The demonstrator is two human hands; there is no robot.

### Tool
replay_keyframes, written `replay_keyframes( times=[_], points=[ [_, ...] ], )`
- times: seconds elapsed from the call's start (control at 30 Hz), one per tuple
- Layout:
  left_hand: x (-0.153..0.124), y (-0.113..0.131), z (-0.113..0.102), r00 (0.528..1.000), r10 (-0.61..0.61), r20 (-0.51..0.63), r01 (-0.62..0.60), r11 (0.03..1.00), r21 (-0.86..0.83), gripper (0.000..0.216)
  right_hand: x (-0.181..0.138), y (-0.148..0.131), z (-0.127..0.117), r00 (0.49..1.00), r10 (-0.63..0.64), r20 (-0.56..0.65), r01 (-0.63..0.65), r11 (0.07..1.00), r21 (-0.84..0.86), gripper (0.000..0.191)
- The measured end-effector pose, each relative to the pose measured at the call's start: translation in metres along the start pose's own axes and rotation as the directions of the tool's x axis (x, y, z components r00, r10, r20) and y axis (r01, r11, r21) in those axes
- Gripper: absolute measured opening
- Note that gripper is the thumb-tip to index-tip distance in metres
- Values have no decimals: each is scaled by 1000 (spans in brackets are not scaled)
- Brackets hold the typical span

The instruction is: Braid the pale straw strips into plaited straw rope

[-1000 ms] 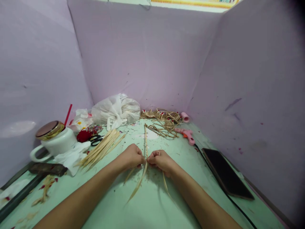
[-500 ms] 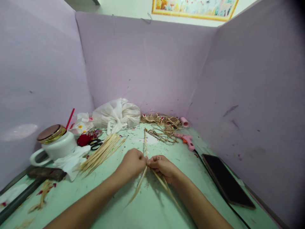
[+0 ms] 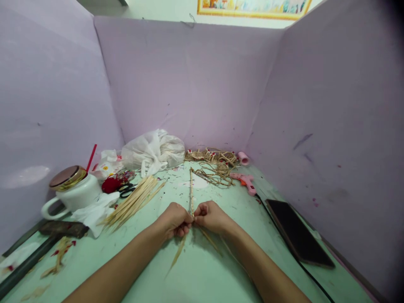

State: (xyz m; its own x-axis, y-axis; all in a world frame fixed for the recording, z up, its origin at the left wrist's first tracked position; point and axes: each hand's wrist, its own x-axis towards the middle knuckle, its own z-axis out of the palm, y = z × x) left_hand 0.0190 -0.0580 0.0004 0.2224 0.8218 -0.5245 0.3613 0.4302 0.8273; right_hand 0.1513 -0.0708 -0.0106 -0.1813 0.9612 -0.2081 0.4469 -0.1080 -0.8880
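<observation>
A thin straw braid (image 3: 191,189) runs away from me down the middle of the green table, its near end pinched between both hands. My left hand (image 3: 177,219) is closed on the braid's left side, fingers curled under. Meeting it at the fingertips, my right hand (image 3: 211,215) pinches the same spot with thumb and forefinger. Loose straw strands (image 3: 178,254) trail toward me below the hands, one to the left and others to the right, partly behind the right wrist. Left of the hands lies a bundle of dry straw strips (image 3: 135,202).
At left are a white mug (image 3: 78,195) with a lid, a hammer (image 3: 59,229), scissors (image 3: 127,191) and red yarn (image 3: 112,184). A plastic bag (image 3: 154,151), twine (image 3: 217,170) and a pink glue gun (image 3: 244,182) lie farther back. A dark phone (image 3: 299,233) rests at right.
Both hands have shifted slightly. The left fingers have turned and curled lower, the right hand has drawn in over the braid's end, and the right strands have moved. The view has tilted a little.
</observation>
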Motion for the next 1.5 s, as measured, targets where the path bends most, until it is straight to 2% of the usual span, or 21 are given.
replay_keyframes(
  times=[0.1,0.2,0.3,0.5,0.6,0.67,0.73,0.8,0.87,0.97,1.03,1.17,1.3,1.5],
  points=[
    [-1,1,3,998,12,-61,-3,989,149,14,-7,-5,2,988,-80,-130,22,918,-396,12],
    [-3,2,5,997,22,-79,-3,971,241,14,-20,-18,5,964,-130,-230,-48,771,-635,15],
    [-3,-1,6,995,57,-76,-40,978,205,13,-32,-29,10,970,-122,-210,-65,702,-709,18],
    [-6,-4,2,986,165,2,-165,986,23,11,-39,-32,20,977,-187,-105,57,699,-713,18],
    [-8,-1,-3,984,171,49,-172,985,13,9,-33,-28,10,984,-165,-71,77,747,-660,15],
    [-8,0,-6,984,168,61,-169,985,13,7,-27,-25,-2,991,-109,-72,50,828,-559,16],
    [-8,1,-8,984,166,67,-166,986,-9,5,-21,-22,-14,988,-34,-153,-28,922,-387,21],
    [-7,1,-9,984,160,74,-159,987,-28,6,-18,-23,-21,974,97,-203,-127,982,-139,19],
    [-7,0,-10,982,169,84,-166,985,-37,6,-18,-26,-20,969,220,-109,-209,972,104,13],
    [-6,-1,-10,975,199,100,-194,980,-52,4,-21,-31,-8,968,233,94,-250,925,285,12],
    [-6,-1,-9,972,208,106,-204,978,-48,5,-21,-31,0,967,225,123,-253,915,315,16],
    [-8,1,-9,972,204,112,-203,979,-21,5,-14,-23,5,972,234,30,-234,935,267,17],
    [-10,5,-14,977,185,104,-197,973,119,7,-9,-16,3,980,198,-25,-188,959,212,14],
    [-17,6,-15,979,203,30,-203,941,272,9,-8,-15,4,981,192,13,-188,943,274,11]
  ],
)
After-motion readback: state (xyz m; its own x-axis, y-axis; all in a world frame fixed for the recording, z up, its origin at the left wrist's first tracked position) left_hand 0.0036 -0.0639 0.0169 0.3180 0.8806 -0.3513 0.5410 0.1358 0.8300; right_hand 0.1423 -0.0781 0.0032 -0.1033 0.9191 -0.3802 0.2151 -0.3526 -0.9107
